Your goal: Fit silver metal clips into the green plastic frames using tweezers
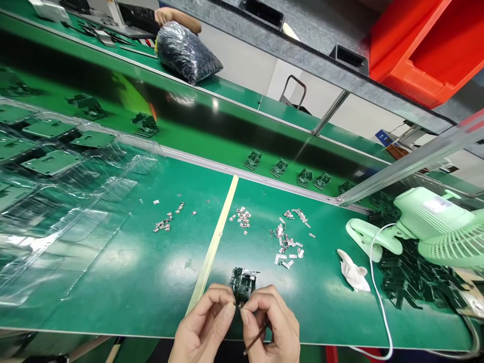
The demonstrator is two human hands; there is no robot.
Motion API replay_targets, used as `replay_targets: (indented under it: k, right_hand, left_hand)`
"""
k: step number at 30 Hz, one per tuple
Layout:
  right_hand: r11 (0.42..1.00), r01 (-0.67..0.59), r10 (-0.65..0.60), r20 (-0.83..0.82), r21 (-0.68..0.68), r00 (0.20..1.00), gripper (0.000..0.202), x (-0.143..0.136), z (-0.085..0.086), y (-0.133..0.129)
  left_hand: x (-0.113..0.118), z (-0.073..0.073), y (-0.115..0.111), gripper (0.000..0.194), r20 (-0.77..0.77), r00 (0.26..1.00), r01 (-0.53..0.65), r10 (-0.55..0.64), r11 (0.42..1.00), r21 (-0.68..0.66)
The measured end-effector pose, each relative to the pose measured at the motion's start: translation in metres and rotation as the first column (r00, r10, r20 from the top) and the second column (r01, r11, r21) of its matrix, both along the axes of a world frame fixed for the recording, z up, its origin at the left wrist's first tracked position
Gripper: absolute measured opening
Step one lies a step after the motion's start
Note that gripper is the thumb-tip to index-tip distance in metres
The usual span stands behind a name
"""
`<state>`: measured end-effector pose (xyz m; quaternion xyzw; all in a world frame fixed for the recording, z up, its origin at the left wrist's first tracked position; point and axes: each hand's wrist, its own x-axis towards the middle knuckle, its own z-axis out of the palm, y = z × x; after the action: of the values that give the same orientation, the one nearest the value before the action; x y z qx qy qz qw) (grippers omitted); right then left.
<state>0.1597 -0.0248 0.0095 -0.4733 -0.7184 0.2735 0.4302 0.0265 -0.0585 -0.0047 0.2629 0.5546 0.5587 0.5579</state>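
A small black plastic assembly with silvery bits on top stands on the green table near the front edge. My left hand is closed, thumb and index finger pinched at the assembly's near left corner. Opposite it, my right hand is closed too, its thumb and index fingertip together at the near right side. A thin dark rod lies across the right palm under the curled fingers. Whatever sits between the fingertips is too small to make out. Beyond the assembly lie small flat metal plates and a cluster of tiny metal pieces.
Yellow tape divides the table. Clear plastic trays with black parts fill the left. A conveyor carries similar assemblies behind. At right are a pale green fan, its white cable, a crumpled white cloth and piled black parts.
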Motion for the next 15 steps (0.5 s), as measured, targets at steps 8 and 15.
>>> replay_targets:
  k: [8,15]
  right_hand:
    - [0.991,-0.074,0.085,0.101,-0.11,0.991,0.013,0.023,-0.007,0.015]
    - [0.983,-0.035,0.044,0.047,-0.182,0.998,0.011,0.02,-0.007,0.01]
  left_hand:
    - [0.008,-0.049,0.022,0.057,-0.824,0.564,0.329,0.051,0.902,0.281]
    - [-0.003,-0.037,0.028,0.048,-0.809,0.588,0.365,0.007,0.89,0.274]
